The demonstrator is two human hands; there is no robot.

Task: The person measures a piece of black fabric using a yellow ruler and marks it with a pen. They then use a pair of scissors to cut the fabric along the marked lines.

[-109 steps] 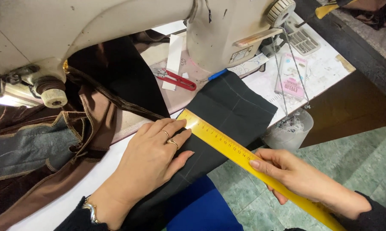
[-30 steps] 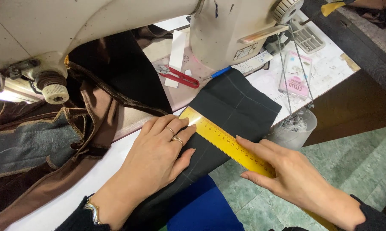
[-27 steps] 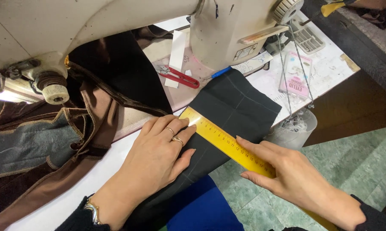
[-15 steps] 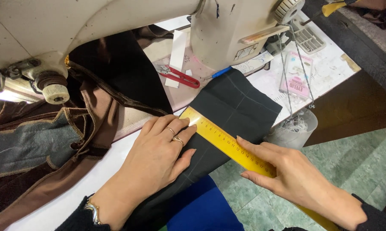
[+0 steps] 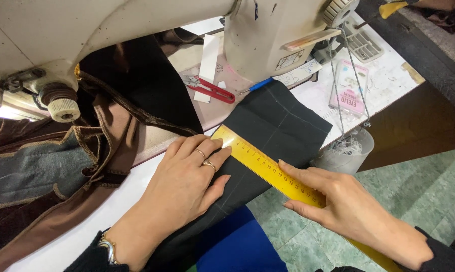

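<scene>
Both hands are working at the near edge of the sewing table. Left hand (image 5: pixel 187 184) is lying flat, palm down, fingers spread only a little, pressing on the black fabric panel (image 5: pixel 272 126); two rings are showing on its fingers and a bracelet (image 5: pixel 108 247) at the wrist. Right hand (image 5: pixel 348 206) is resting on the yellow ruler (image 5: pixel 265 163), fingers stretched along it and pinning it against the fabric where the panel is hanging past the table edge.

Industrial sewing machine (image 5: pixel 136 30), cream-coloured, is spanning the top of the view, its handwheel end to the right. White table top (image 5: pixel 383 80) is carrying everything. Brown garment (image 5: pixel 101 151) with stitched edges is lying bunched under the machine arm, to the left of the left hand, a grey-blue denim-like piece (image 5: pixel 31 168) beside it. Black fabric panel is lying diagonally from the machine base to the table edge, faint chalk lines crossing it. Blue cloth (image 5: pixel 237 242) is showing below it. Yellow ruler is lying across the black panel, its upper end just beside the left fingertips. Clear plastic cup (image 5: pixel 345 151) holding thread scraps is hanging at the table edge. Pink packet (image 5: pixel 345 88) is lying right of the machine. Red thread snips (image 5: pixel 212 89) are lying near the machine base.
</scene>
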